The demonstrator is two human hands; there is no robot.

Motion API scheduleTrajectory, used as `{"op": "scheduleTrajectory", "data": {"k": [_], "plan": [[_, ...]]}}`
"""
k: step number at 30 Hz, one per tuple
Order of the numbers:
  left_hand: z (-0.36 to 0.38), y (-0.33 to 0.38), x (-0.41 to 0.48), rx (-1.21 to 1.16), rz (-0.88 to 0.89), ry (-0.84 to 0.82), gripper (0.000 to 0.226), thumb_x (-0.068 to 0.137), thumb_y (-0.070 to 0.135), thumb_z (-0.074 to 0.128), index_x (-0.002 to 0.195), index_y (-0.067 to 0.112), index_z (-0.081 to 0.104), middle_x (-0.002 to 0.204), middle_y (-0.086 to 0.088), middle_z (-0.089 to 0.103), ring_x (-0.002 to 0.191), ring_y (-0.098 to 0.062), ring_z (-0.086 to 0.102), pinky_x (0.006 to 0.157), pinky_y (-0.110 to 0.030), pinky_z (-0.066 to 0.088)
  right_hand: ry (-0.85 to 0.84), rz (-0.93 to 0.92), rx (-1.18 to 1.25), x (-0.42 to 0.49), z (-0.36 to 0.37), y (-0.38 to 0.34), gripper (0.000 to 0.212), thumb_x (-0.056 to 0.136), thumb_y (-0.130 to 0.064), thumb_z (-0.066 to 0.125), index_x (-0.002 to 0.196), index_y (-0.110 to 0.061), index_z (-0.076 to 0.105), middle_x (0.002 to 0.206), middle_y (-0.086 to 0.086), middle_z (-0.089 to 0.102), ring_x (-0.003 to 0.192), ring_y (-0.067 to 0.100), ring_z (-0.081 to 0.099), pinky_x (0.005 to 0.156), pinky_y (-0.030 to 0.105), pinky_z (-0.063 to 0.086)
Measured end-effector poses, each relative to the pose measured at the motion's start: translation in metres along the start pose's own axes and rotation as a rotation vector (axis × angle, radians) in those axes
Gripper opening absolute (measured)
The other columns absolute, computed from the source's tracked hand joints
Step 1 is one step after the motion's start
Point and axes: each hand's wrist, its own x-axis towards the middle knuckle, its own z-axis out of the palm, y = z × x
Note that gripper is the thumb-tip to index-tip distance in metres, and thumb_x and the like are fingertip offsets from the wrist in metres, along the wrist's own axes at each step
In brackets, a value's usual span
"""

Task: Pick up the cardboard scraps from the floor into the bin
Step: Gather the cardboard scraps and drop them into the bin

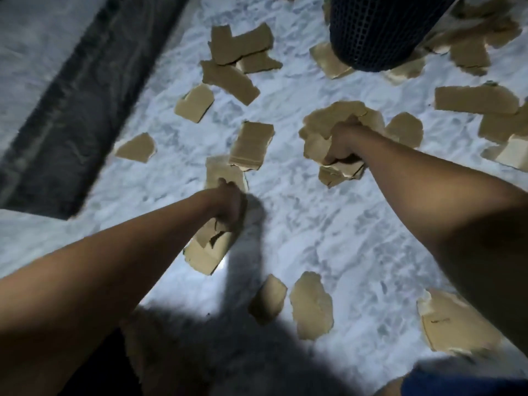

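Observation:
Torn brown cardboard scraps lie scattered over a white marbled floor [328, 224]. My left hand [228, 204] grips a bunch of scraps [208, 252] that stick out below the fist, and more cardboard shows above its knuckles. My right hand [343, 144] grips a thick wad of scraps [340, 115] held above the floor. The dark mesh bin [380, 32] stands at the top right, beyond my right hand. Loose scraps [228, 78] lie between the hands and the bin, and others [311, 307] lie near the bottom.
A dark stone strip [77, 110] runs diagonally across the floor on the left. Scraps also lie behind and right of the bin [468, 52]. My knee in blue cloth [463, 381] shows at the bottom right. A shadow covers the lower middle floor.

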Motion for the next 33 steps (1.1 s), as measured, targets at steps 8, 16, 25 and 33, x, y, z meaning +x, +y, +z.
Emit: {"op": "scheduleTrajectory", "data": {"k": [8, 16, 25, 33], "plan": [[0.018, -0.009, 0.001, -0.285, -0.093, 0.219, 0.049, 0.075, 0.021, 0.063, 0.117, -0.002, 0.054, 0.12, -0.022, 0.05, 0.11, -0.037, 0.056, 0.079, -0.03, 0.048, -0.218, 0.029, -0.052, 0.01, -0.027, -0.014, 0.069, 0.081, -0.034, 0.08, 0.13, 0.006, 0.053, 0.118, 0.018, 0.058, 0.095, 0.035, 0.055, 0.08, 0.041, 0.046], [0.025, -0.011, -0.018, -0.346, -0.08, 0.277, 0.031, 0.084, 0.021, 0.063, 0.108, 0.002, 0.06, 0.108, -0.017, 0.066, 0.093, -0.034, 0.065, 0.066, -0.029, 0.047, 0.058, -0.004, -0.114, -0.026, -0.016, -0.027, 0.073, 0.077, -0.035, 0.083, 0.133, 0.002, 0.053, 0.133, 0.02, 0.057, 0.119, 0.039, 0.055, 0.092, 0.039, 0.048], [0.058, -0.013, -0.043, -0.184, -0.192, 0.164, 0.058, 0.088, 0.024, 0.062, 0.136, 0.001, 0.039, 0.135, -0.015, 0.035, 0.125, -0.037, 0.041, 0.095, -0.042, 0.041, -0.094, -0.239, 0.039, -0.084, 0.001, -0.069, 0.092, 0.058, -0.049, 0.089, 0.132, -0.021, 0.041, 0.129, 0.006, 0.052, 0.106, 0.031, 0.057, 0.092, 0.041, 0.052], [0.069, -0.017, -0.047, -0.527, -0.266, 0.309, 0.061, 0.078, 0.022, 0.07, 0.127, 0.009, 0.036, 0.123, -0.015, 0.053, 0.122, -0.037, 0.045, 0.092, -0.045, 0.043, -0.05, -0.451, 0.334, -0.113, 0.048, -0.157, 0.055, 0.068, -0.031, 0.087, 0.114, -0.014, 0.061, 0.103, 0.001, 0.063, 0.089, 0.019, 0.059, 0.072, 0.024, 0.042]]}}
